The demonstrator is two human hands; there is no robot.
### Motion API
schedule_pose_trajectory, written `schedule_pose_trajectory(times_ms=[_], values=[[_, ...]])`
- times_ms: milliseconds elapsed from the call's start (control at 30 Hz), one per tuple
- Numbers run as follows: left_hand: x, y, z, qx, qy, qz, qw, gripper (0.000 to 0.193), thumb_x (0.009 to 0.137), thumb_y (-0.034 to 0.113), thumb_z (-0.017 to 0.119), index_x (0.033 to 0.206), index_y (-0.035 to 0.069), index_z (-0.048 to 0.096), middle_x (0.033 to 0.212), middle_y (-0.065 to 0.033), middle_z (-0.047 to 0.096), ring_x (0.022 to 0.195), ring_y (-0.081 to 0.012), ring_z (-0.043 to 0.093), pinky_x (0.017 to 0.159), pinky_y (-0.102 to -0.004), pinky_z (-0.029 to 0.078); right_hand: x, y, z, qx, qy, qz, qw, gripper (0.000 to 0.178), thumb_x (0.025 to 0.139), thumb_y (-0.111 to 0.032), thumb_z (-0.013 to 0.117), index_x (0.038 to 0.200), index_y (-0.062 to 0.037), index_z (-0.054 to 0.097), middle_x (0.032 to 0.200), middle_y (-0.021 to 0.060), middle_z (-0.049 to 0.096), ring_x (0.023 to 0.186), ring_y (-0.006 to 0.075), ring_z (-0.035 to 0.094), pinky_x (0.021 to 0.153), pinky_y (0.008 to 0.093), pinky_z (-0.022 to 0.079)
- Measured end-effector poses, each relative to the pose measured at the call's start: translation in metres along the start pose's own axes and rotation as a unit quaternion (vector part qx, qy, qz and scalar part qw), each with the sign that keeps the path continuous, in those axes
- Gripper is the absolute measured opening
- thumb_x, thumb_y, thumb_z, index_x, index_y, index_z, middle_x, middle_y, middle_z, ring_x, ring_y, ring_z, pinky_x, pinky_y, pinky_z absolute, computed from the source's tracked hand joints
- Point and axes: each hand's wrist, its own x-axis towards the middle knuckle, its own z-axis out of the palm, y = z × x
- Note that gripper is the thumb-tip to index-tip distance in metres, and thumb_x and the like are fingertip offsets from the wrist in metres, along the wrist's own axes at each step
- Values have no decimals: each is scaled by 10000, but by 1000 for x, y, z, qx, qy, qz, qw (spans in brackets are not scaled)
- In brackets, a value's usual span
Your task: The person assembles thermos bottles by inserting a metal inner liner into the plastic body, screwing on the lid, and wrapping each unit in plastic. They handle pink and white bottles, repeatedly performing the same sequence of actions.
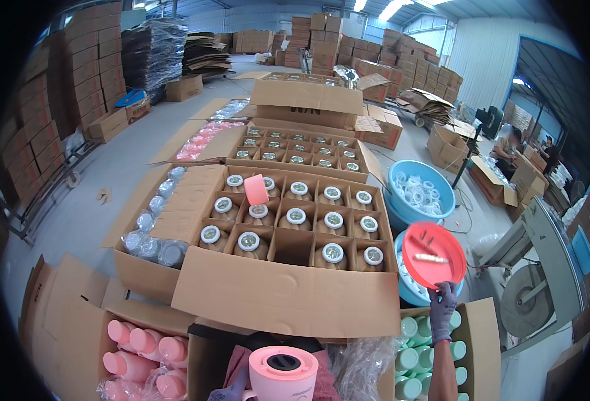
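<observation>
A pink jug point(284, 377) with a pink lid and a dark oval in its top stands upright at the bottom middle, before my lap. My left hand point(231, 389), in a grey-purple glove, is at the jug's handle side and appears closed on it; most of its fingers are hidden. My right arm reaches forward, and my gloved right hand point(444, 309) grips the near rim of a round red dish point(435, 271). Several small pale and dark pieces lie in the dish, which is above a blue basin point(403, 284) of white parts.
A divided carton point(281, 294) holds several white-rimmed jars, with a pink cup point(256, 190) lying on top. Another blue basin point(423, 184) holds white rings. Pink bottles point(129, 364) fill a carton at left, green ones point(407, 361) at right. A machine point(532, 281) stands right.
</observation>
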Motion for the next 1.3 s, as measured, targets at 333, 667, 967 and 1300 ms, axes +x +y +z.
schedule_pose_trajectory(times_ms=[333,667,967,1300], values=[[24,2,-13,-28,-135,-41,990,581,817,277,659,1310,-3,531,729,-232,649,690,-382,684,609,-470,526,25,-204,132,177,-176,-279,927,258,743,-99,797,936,-62,631,1015,114,614,948,329,622,783,424,521],[-4,-59,-4,-199,-150,-198,948,592,802,110,578,1366,-53,496,942,-108,718,757,-175,631,713,-335,530,25,-127,104,137,-110,-187,967,405,838,-146,699,1222,-45,619,1211,165,641,1135,364,601,995,437,470],[-10,-95,0,-96,-216,-168,957,536,812,135,599,1313,-48,546,1113,-172,703,977,-212,657,846,-348,528,-2,126,92,-241,-326,80,910,445,957,-468,484,1067,-84,682,1060,181,703,1037,376,646,891,504,474],[12,-55,-23,-57,-244,-273,929,573,783,214,643,1277,-63,562,1180,-216,662,1078,-290,631,917,-413,506,41,204,158,-333,-448,251,790,484,915,-314,548,1352,-114,600,1385,149,590,1265,314,577,1059,426,454]])
